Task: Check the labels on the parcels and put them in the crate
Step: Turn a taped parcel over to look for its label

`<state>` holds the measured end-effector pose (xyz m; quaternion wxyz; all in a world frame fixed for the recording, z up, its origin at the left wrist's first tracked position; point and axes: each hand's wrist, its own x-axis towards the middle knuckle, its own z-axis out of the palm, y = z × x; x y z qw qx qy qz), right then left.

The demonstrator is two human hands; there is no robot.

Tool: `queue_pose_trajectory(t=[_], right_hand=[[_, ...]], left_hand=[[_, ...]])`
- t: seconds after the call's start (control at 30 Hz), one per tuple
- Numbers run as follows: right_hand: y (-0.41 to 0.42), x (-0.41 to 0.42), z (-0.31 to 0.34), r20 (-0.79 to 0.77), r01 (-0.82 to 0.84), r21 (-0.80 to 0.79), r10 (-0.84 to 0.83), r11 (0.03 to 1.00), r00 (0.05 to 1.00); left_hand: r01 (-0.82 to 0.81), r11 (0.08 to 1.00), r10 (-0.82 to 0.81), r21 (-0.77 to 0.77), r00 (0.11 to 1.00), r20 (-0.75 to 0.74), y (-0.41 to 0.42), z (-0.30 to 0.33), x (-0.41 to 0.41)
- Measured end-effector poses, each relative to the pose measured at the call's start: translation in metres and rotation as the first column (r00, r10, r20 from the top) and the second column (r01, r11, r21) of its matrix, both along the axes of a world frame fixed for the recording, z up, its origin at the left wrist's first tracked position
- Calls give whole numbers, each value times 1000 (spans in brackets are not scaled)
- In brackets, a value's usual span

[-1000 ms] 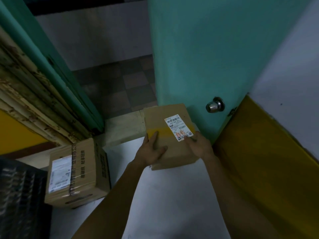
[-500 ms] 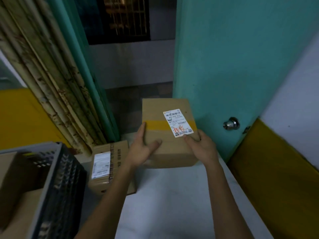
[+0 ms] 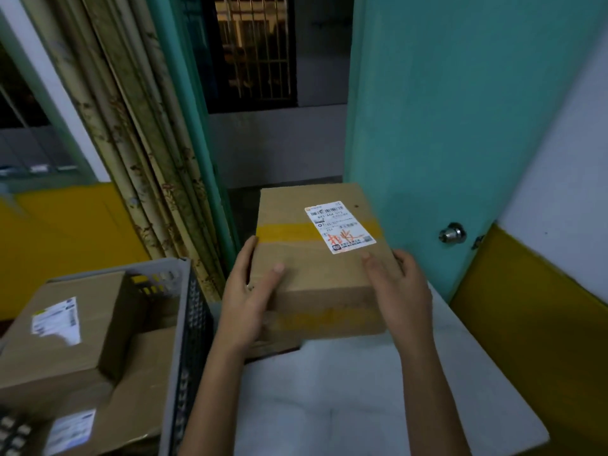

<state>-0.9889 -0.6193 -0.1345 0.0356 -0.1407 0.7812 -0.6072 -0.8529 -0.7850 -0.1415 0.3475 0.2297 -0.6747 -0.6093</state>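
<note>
Parcel between both flat hands

Box lifted from the floor and carried toward the crate

A second ago the box sits low by the door; now both hands hold it up, chest-on to the camera, label larger and readable on top. The left hand slides from the top edge to the near left corner, the right hand to the near right side. The view swings left: the crate with two parcels inside comes into sight, and the floor parcel is now mostly hidden behind the left hand.
</note>
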Motion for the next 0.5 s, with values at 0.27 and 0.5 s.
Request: queue_pose_trajectory(t=[0.27,0.5], right_hand=[[41,48,25,-1,-206,-178,209,962,978],[77,43,12,-25,-335,-212,337,918,941]], left_hand=[[9,988,-15,-152,999,-37,36,11,66],[-171,974,151,-147,979,-138,79,5,69]])
